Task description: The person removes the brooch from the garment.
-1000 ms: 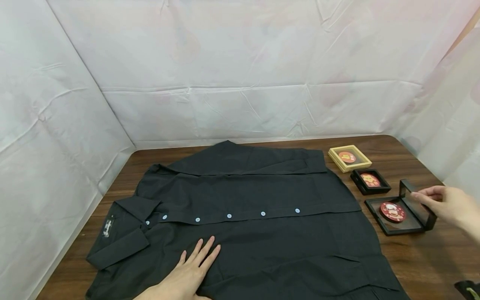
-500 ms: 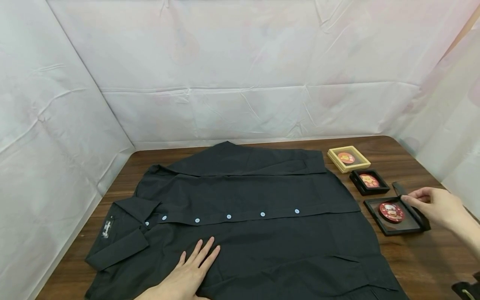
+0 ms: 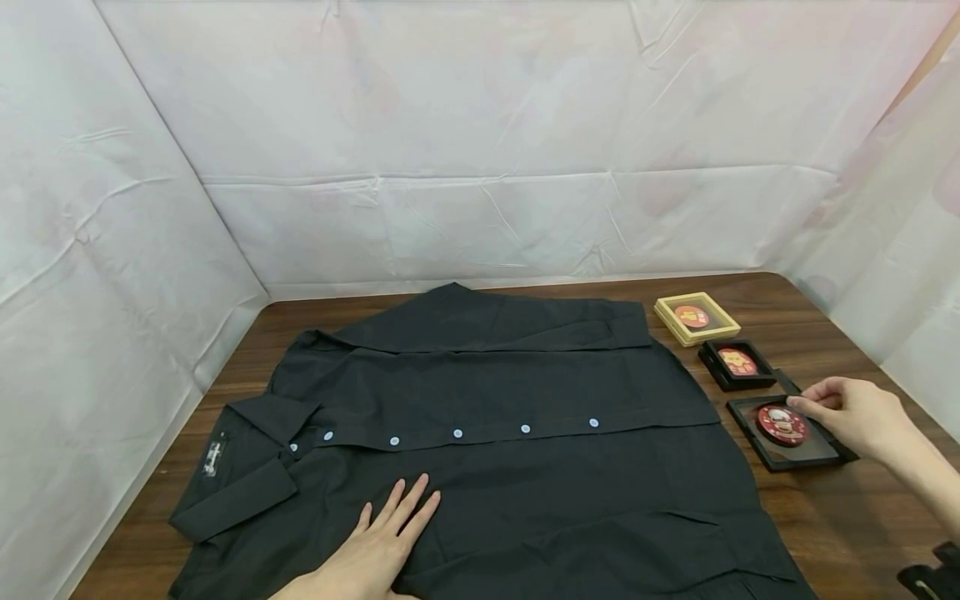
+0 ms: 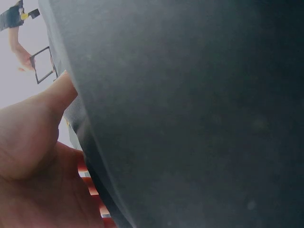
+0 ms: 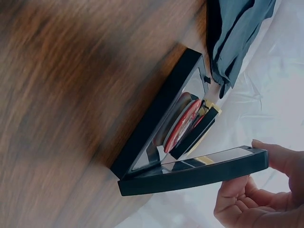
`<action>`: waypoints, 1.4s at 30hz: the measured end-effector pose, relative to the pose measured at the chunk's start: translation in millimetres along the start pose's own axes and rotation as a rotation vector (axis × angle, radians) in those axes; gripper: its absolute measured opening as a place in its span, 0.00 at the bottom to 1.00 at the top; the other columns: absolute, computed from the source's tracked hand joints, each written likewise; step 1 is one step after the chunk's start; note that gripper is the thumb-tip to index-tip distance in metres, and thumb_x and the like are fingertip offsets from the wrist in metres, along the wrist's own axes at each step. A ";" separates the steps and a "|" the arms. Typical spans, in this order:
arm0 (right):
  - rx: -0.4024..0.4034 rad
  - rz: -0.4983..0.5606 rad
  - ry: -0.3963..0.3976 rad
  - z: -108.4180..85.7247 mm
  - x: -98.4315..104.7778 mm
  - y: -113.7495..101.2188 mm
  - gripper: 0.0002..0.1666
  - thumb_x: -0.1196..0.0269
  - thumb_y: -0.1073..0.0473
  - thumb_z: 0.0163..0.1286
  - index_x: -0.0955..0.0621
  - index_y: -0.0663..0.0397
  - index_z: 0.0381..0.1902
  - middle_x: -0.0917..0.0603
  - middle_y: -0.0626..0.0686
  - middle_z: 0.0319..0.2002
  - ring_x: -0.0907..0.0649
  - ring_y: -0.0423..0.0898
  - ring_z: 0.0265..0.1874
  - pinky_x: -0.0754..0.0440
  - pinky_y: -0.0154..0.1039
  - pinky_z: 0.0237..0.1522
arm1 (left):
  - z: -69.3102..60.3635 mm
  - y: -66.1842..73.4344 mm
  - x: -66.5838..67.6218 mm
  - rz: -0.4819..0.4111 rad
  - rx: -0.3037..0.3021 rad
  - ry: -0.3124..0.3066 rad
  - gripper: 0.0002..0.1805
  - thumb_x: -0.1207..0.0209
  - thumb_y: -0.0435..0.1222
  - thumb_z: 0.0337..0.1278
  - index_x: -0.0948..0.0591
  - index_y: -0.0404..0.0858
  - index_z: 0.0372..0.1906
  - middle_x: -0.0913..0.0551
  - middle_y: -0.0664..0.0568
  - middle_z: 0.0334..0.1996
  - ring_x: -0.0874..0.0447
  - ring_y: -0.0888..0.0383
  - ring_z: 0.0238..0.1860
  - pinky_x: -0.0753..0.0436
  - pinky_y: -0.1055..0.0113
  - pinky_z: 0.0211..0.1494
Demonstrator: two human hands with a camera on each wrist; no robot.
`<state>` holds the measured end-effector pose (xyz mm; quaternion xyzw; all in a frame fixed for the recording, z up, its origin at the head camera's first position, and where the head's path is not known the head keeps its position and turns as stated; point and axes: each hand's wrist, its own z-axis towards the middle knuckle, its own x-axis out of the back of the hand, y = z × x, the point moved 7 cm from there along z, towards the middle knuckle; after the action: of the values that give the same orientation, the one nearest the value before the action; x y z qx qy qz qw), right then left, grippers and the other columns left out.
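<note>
A black clear-windowed display case lies on the wooden table at the right with a round red badge in it. Its hinged lid is partly raised at a slant. My right hand pinches the lid's free edge between thumb and fingers, seen also in the right wrist view. A black button-up shirt lies spread over the table, its collar to the left. On its front rests my left hand, palm down with fingers spread; dark cloth fills most of the left wrist view.
Behind the case sit a smaller black case and a yellow case, each with a round badge. White cloth hangs around the back and sides. Brown tabletop shows at the right.
My right hand has moved left and slightly down, tilting the case's lid from nearly upright toward the base. The left hand and the shirt have not moved.
</note>
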<state>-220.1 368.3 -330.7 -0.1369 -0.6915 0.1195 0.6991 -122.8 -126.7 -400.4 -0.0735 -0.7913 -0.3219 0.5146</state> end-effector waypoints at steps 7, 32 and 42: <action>0.026 -0.004 -0.016 1.6 -5.7 -2.3 0.25 0.45 0.47 0.63 0.26 0.68 0.27 0.23 0.49 0.19 0.24 0.49 0.20 0.30 0.50 0.25 | 0.1 1.2 1.1 -0.007 -0.005 0.000 0.57 0.42 0.64 0.33 0.49 0.39 0.68 0.56 0.40 0.67 0.55 0.35 0.63 0.42 0.30 0.47; 0.096 -0.014 -0.044 3.7 -19.5 -21.9 0.19 0.40 0.53 0.61 0.27 0.66 0.25 0.24 0.49 0.19 0.25 0.47 0.19 0.28 0.46 0.22 | -0.6 1.4 1.4 -0.008 -0.015 0.012 0.56 0.42 0.64 0.34 0.49 0.38 0.68 0.56 0.39 0.67 0.55 0.34 0.63 0.42 0.30 0.46; 0.140 -0.026 -0.022 3.3 -27.6 -28.5 0.15 0.38 0.58 0.59 0.26 0.65 0.21 0.24 0.50 0.17 0.24 0.49 0.18 0.27 0.49 0.22 | -1.1 0.6 1.1 -0.024 -0.017 0.022 0.56 0.42 0.64 0.34 0.49 0.38 0.68 0.55 0.39 0.67 0.55 0.34 0.63 0.42 0.30 0.46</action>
<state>-224.5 331.9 -346.3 -0.0775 -0.6907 0.1601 0.7009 -122.2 -127.1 -399.0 -0.0648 -0.7838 -0.3356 0.5185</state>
